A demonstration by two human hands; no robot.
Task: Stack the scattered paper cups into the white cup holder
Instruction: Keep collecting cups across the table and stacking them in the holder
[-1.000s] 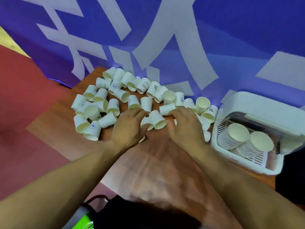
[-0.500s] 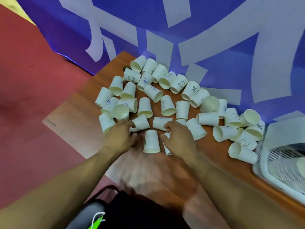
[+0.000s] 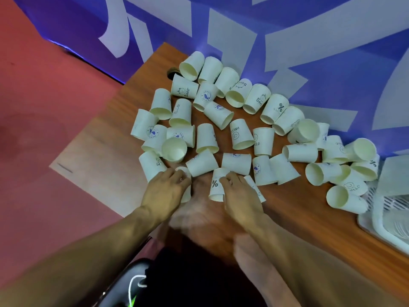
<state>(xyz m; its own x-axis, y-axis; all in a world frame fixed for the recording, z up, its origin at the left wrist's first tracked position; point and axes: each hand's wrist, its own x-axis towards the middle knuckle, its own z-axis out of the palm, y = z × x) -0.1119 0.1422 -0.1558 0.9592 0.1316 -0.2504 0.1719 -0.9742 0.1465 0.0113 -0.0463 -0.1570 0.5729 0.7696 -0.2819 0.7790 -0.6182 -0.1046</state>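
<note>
Wood table (image 3: 309,229) w/ blue-white banner wall (image 3: 309,29) behind, red floor (image 3: 44,96) left.

The left hand (image 3: 164,191) covers most of one paper cup (image 3: 186,196); the right hand (image 3: 240,196) hides one side of the "%" cup (image 3: 215,185), so neither grip shows. The right edge cuts off the white cup holder (image 3: 376,218). The near table (image 3: 199,220) is blurred.

Paper cups (image 3: 242,135) loose on the worktop (image 3: 309,229), holder at the right edge.
We see dozens of white cups in one sprawling heap. Most lie on their sides, touching or overlapping, with their mouths facing all ways, and a few are tipped mouth-up. Several carry blue prints ("HELLO", "Beer", "%"). The white cup holder (image 3: 374,218), with a slatted base, sits just beside the rightmost cups, cropped by the frame.
</note>
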